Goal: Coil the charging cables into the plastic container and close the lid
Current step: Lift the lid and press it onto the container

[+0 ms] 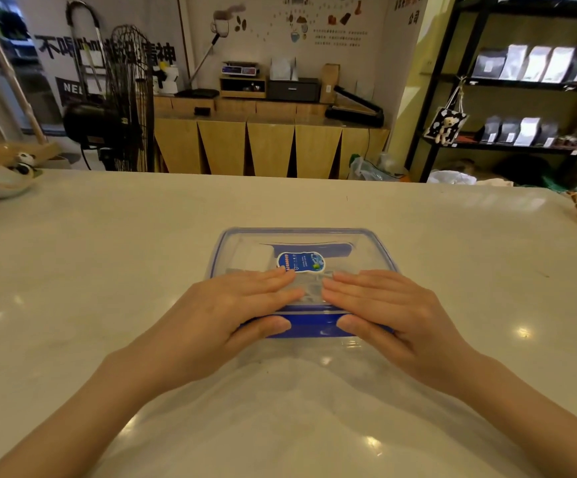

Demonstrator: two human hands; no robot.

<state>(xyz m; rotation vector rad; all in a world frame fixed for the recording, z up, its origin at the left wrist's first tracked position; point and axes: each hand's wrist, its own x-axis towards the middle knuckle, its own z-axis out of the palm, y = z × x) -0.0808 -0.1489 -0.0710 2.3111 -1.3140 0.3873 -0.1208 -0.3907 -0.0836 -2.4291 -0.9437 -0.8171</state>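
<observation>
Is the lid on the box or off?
On. The clear lid covers the box, both hands flat on it. Whether it has clicked shut, cannot tell.

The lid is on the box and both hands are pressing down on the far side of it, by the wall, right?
Not quite. The lid is on the box and both hands press down on it, but on the near side, closest to the person, not the far side. The head view shows the left hand and right hand lying flat over the near edge, thumbs on the blue front clip.
</observation>
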